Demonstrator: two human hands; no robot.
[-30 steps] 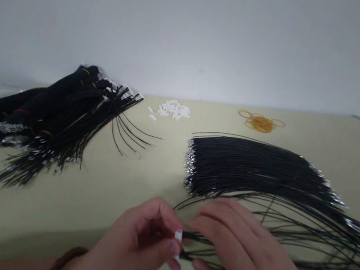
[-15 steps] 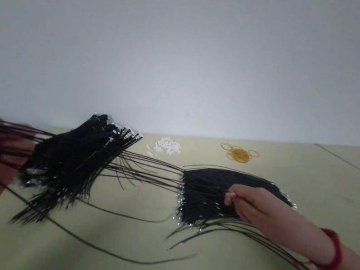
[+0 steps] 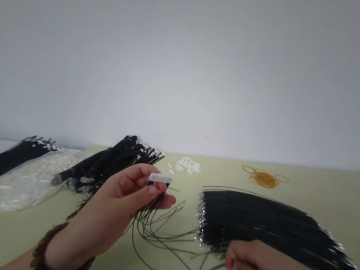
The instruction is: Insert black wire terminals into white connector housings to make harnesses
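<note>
While the left hand (image 3: 111,215) pinches a white connector housing (image 3: 160,179), its black leads (image 3: 151,227) dangling just left of the fan of loose wires (image 3: 272,224), the right hand (image 3: 244,263) curls shut at the fan's near edge. Banded bundles (image 3: 109,167) farther left look finished; most of the fan seems undone.

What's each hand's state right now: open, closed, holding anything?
Left hand: closed on the white connector, its black wires hanging.
Right hand: fingers curled at the near edge of the black wire pile; grip cannot be told.
</note>
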